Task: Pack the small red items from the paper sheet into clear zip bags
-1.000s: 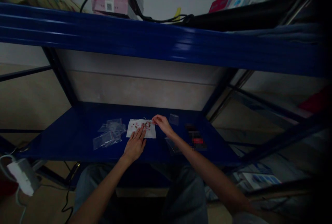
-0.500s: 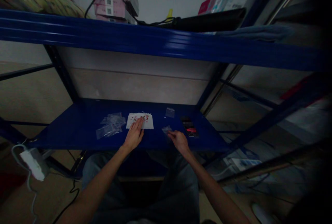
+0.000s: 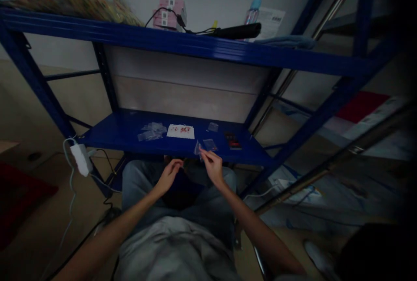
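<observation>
Blue steel shelving point(image 3: 107, 121) stands before the person, with a grey top point(image 3: 172, 250) and jeans point(image 3: 140, 185) in the foreground. Left hand point(image 3: 168, 176): over the lap, below the shelf's front edge, fingers drawn together, tips beside a small dark object point(image 3: 185, 164); grip on it cannot be determined. Right hand point(image 3: 212, 167): thumb and forefinger pinched together on a small clear plastic bag point(image 3: 197, 148), which stands tilted at the fingertips. On the shelf, a second clear bag point(image 3: 210, 144) lies just beside it, and a third clear bag point(image 3: 213, 127) lies farther back. A blurred dark-and-red item point(image 3: 232, 140) lies to the right. Left of these: a white paper sheet with red marks point(image 3: 180, 131), then a heap of clear bags point(image 3: 151, 131). Overhead, an upper shelf beam point(image 3: 163, 40) carries pink boxes point(image 3: 169, 11).
</observation>
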A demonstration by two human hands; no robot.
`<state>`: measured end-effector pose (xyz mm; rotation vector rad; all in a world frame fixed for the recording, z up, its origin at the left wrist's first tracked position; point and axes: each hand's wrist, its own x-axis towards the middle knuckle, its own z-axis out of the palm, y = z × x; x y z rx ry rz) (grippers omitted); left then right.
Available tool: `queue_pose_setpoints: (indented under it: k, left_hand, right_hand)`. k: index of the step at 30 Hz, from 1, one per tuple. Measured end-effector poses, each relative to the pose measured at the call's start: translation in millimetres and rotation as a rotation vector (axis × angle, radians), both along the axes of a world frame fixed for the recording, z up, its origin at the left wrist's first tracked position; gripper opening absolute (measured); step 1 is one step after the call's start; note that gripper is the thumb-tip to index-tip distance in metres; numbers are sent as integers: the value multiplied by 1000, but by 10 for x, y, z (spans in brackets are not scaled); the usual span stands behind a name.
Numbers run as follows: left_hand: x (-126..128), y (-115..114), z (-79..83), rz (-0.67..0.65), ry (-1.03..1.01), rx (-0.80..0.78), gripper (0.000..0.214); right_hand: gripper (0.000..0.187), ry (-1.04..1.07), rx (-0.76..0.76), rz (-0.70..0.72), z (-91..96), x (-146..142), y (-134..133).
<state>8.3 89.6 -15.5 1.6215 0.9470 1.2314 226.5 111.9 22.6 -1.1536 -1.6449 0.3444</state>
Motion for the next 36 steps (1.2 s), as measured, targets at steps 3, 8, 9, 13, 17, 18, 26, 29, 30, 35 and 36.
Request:
queue_pose_setpoints:
  k: [3, 8, 9, 13, 17, 18, 26, 29, 30, 35, 36]
  left_hand:
    - [-80, -262, -26, -79, -225, -276, 47]
    - [-135, -457, 9, -140, -169, -295, 40]
    - [-135, -461, -4, -135, -184, -310, 39]
    - [-128, -352, -88, -148, -283, -432, 46]
    - [-124, -263, -116, -173, -257, -461, 44]
    - [-125, -276, -119, -173, -235, -464, 43]
    - [-176, -473, -228, -158, -122, -439, 37]
    - [-173, -414, -233, -150, -93, -407, 37]
    - [-163, -383, -226, -146, -89, -400, 37]
    - [-99, -298, -176, -191, -79, -389, 34]
    - [-94, -307, -174, -201, -81, -389, 33]
  right_hand:
    - [30, -79, -111, 251, -144, -312, -571]
    - [28, -201, -172, 332, -372, -509, -1073]
    - [28, -210, -169, 300, -411, -513, -1082]
    - [29, -203, -136, 180, -499, -454, -901]
    - [29, -268, -131, 156, -484, -348, -754]
    - [30, -296, -134, 156, -482, -333, -762]
    - [36, -350, -82, 60, -621, -397, -997]
    - [36, -286, -58, 52, -613, -433, -953]
    - [34, -254, -57, 66, -594, -447, -927]
    - [16, -138, -107, 151, -468, -526, -869]
    - [14, -142, -112, 144, -455, -539, -884]
